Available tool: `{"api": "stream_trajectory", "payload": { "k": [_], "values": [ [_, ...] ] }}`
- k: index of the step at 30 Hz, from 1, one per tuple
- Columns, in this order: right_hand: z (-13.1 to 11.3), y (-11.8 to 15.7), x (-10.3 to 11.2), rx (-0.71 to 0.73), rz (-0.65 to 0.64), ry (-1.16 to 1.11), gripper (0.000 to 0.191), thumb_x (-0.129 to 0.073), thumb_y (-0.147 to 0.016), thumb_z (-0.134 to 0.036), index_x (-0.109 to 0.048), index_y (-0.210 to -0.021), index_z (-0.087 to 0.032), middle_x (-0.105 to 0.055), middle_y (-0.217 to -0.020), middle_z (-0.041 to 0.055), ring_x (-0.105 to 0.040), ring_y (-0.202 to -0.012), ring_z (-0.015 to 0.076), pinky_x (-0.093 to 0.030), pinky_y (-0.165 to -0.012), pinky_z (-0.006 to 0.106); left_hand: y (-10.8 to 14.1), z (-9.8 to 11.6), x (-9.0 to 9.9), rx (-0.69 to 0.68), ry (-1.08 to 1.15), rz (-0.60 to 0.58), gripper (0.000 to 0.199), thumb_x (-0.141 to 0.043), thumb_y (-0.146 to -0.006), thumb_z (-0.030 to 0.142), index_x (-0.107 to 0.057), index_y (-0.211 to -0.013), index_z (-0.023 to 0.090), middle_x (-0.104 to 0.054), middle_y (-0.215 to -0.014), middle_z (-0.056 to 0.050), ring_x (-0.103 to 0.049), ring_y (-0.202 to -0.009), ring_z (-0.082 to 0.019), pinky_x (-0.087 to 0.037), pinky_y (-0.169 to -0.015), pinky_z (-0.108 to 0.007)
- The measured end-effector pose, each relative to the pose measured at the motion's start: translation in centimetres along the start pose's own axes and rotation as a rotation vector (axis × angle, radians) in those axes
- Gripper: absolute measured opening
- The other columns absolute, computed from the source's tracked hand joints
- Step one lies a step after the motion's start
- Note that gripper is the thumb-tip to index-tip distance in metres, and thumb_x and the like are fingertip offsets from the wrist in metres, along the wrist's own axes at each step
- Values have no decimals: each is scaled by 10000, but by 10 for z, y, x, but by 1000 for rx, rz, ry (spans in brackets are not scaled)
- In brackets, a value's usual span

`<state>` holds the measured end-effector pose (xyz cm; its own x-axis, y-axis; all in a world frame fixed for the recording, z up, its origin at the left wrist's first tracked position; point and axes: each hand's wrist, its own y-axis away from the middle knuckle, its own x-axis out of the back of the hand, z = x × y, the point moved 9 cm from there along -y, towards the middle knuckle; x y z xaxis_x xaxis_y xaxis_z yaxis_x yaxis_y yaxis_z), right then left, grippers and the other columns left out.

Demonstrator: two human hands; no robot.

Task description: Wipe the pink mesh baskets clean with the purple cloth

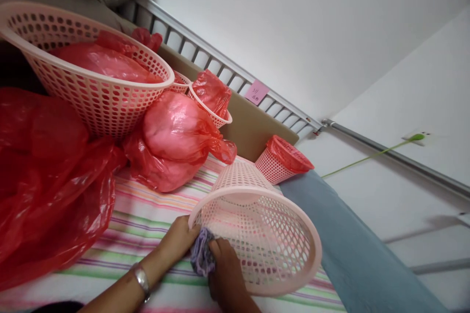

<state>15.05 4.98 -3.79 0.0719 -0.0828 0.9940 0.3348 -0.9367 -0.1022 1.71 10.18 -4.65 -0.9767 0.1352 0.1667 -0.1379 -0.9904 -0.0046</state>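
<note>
A pale pink perforated basket (317,254) lies tipped on the striped sheet, its wide mouth facing me. My left hand (183,237), with a silver bangle on its wrist, is closed on the left side of the rim. Bunched in my right hand (224,266) is a purple-grey cloth (201,253), pressed near the rim just below my left fingers. Part of the cloth lies between the two hands, and the fingertips of my left hand are partly hidden behind it.
A larger pink basket (110,107) holding red bags stands at the upper left. Red plastic bags (176,141) lie beside it. Smaller lined baskets (273,168) are near the metal bed rail (216,56). Blue-grey fabric (341,234) runs along the right.
</note>
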Motion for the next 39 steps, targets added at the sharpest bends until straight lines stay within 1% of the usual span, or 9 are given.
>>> {"api": "stream_trajectory", "payload": {
  "k": [6,10,17,21,24,27,33,36,39],
  "values": [
    [42,-93,-2,-201,7,245,399,-426,-788,-72,-543,-1158,-165,-596,-966,112,-545,-882,227,-387,-735,313,0,21,17,-95,15,-51,312,-452,-774,251,-703,-888,106,-722,-821,-84,-652,-779,-222,-464,-693,-264],
    [80,-145,-9,-334,-3,277,341,-455,-818,-137,-588,-1131,-151,-617,-1054,148,-565,-959,253,-405,-782,337,-2,24,20,-89,-13,-78,299,-445,-760,211,-699,-874,103,-719,-804,-83,-650,-738,-219,-462,-658,-259],
    [108,-173,-25,-372,-29,223,347,-416,-851,-142,-607,-1141,-128,-612,-1131,186,-563,-1030,282,-404,-827,362,1,6,15,4,34,33,305,-483,-782,296,-698,-908,121,-731,-868,-90,-658,-811,-244,-477,-709,-285],
    [104,-164,-19,-355,-40,181,344,-430,-839,-148,-599,-1138,-164,-634,-1088,138,-577,-1003,237,-400,-818,307,9,-12,-7,123,77,42,345,-465,-795,339,-701,-868,98,-728,-782,-115,-662,-818,-264,-488,-702,-309],
    [88,-138,-12,-347,-18,175,387,-448,-788,-110,-563,-1156,-138,-626,-1048,136,-578,-956,235,-401,-785,299,12,-17,-13,161,95,58,388,-441,-813,380,-692,-843,86,-696,-639,-106,-664,-769,-268,-491,-651,-312],
    [56,-92,-10,-256,4,127,456,-450,-740,-68,-522,-1186,-126,-615,-976,119,-565,-913,231,-394,-780,299,10,-20,-12,164,123,68,376,-471,-800,400,-685,-843,94,-683,-605,-89,-664,-741,-260,-492,-634,-302],
    [1,7,-4,-73,2,-50,426,-478,-654,-56,-576,-1033,-224,-591,-999,71,-531,-932,220,-393,-829,311,7,-20,-9,107,117,84,406,-482,-792,425,-688,-869,83,-723,-851,-133,-661,-840,-258,-484,-750,-302],
    [-3,15,1,-47,-14,-78,381,-472,-639,-38,-586,-945,-236,-591,-960,56,-527,-901,206,-394,-801,295,7,-19,-9,110,91,79,425,-469,-796,424,-689,-882,70,-723,-865,-141,-660,-838,-262,-478,-751,-304],
    [10,-10,2,-83,-4,-22,298,-464,-724,-68,-592,-956,-205,-593,-909,73,-529,-858,208,-388,-773,296,7,-15,-10,99,68,52,418,-450,-804,411,-692,-848,73,-724,-816,-140,-664,-796,-259,-475,-702,-295]
  ]
}}
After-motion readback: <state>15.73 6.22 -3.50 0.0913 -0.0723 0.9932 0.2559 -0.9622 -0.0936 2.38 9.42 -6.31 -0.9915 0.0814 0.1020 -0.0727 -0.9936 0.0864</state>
